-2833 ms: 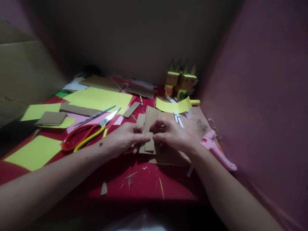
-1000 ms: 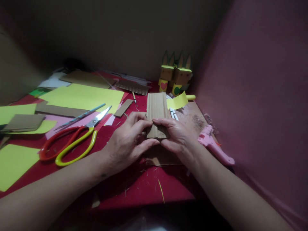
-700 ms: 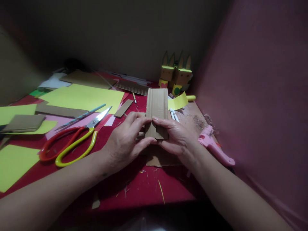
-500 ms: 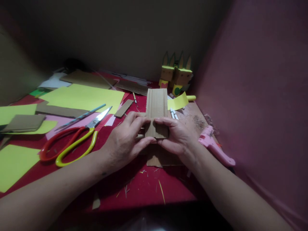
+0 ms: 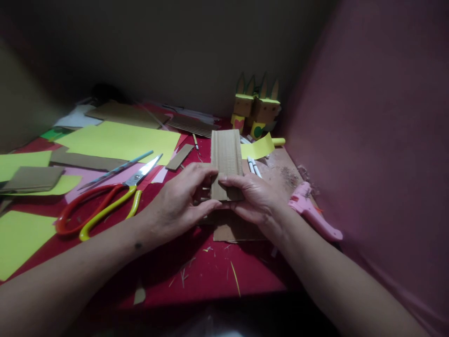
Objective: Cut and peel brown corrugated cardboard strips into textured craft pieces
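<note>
A creased strip of brown cardboard (image 5: 226, 152) is held up between my two hands over the table's middle. My left hand (image 5: 187, 192) grips its left edge near the lower end, thumb below and fingers at the side. From the right, my right hand (image 5: 256, 194) has its thumb lying across the strip's face and its other fingers underneath, partly hidden. Beneath the hands lies a flat brown cardboard piece (image 5: 231, 231). Scissors (image 5: 115, 196) with red and yellow handles rest to the left, blades partly apart, near a blue pencil (image 5: 119, 171).
Yellow paper sheets (image 5: 122, 140) and cardboard pieces cover the left of the red tabletop (image 5: 196, 285). A pink glue gun (image 5: 314, 210) lies at right beside a board with shavings. Two cardboard figures (image 5: 256, 107) stand at the back, near white crayons or markers (image 5: 254, 166).
My right thumb has slid left across the strip's face, while my left fingers have drawn back to its left edge. The strip has shifted slightly left.
</note>
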`<state>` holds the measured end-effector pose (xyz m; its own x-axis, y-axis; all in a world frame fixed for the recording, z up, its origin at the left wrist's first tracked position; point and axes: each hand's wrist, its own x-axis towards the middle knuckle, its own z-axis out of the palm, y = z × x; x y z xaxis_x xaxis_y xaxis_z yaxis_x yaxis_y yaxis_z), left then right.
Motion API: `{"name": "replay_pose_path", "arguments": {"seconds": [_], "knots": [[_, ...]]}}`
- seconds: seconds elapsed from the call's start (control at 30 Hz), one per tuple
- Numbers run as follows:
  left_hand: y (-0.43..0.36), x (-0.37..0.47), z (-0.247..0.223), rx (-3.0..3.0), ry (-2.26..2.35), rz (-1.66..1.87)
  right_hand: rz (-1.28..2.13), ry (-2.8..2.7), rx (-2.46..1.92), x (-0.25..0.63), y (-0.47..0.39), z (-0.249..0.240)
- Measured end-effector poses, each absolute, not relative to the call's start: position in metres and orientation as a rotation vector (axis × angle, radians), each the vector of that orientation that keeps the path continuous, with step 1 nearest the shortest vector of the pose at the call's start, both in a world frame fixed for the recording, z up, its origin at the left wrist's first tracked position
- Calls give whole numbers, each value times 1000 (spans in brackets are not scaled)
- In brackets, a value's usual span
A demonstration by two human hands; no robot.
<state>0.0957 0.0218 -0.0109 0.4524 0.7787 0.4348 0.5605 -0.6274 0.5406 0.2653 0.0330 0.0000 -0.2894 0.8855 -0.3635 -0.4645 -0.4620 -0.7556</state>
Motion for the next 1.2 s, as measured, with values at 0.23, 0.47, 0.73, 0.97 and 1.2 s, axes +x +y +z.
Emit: {"name": "replay_pose_path", "arguments": {"seconds": [0.23, 0.47, 0.73, 0.97, 1.2], "knots": [[23, 93, -15, 2492, 1149, 921, 1854, -650, -1033, 263, 33, -1], [23, 94, -11, 2508, 1144, 884, 1834, -698, -1015, 263, 32, -3], [19, 97, -9, 2310, 1220, 923, 1780, -789, -941, 258, 33, -5], [24, 91, -2, 1904, 1221, 1114, 1866, -858, -811, 262, 33, -5], [54, 14, 35, 2026, 1670, 1027, 1887, -861, -847, 265, 31, -7]]}}
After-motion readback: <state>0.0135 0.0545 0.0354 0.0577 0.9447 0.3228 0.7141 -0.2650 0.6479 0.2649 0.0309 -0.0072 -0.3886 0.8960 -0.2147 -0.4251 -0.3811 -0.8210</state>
